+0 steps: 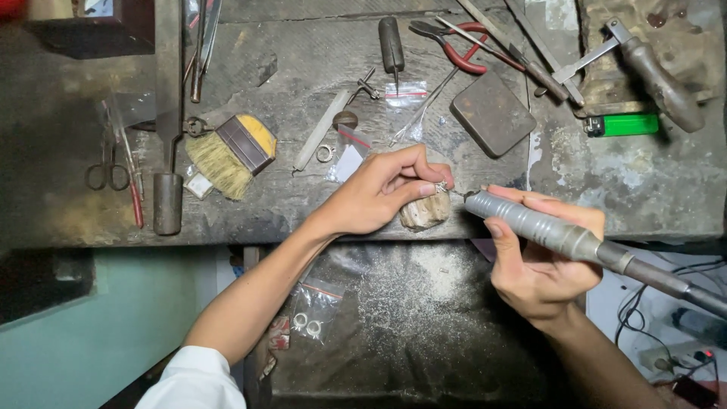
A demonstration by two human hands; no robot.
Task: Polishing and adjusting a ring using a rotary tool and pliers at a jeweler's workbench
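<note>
1. left hand (379, 193): your grip is closed in a pinch on a small silver ring (441, 185), thumb and forefinger at its sides, the hand resting on the wooden bench peg (425, 210) at the front edge of the worktop (651, 182).
2. right hand (541, 261): your grip is wrapped shut around the grey rotary handpiece (530, 223), its tip just beside the ring; the bit itself is too small to make out.
3. flexible shaft (674, 284): runs off to the right from the handpiece, over loose cables.
4. worktop items, well apart from the hands: yellow-handled brush (231, 155), scissors (108, 170), red-handled pliers (454, 45), dark flat block (492, 113), green lighter (622, 125), a loose ring (326, 154).
5. below the worktop: a dusty catch sheet (424, 318) with small bags holding rings (309, 324).
6. risk, as judged: the ring is held by fingertips alone, so a bit that grabs could spin it out of your pinch and drop it onto the sheet.
7. risk, as judged: the tip sits close to your left fingertips; a skid off the metal could nick them.
8. risk, as judged: drag from the shaft could pull the tip off line.
</note>
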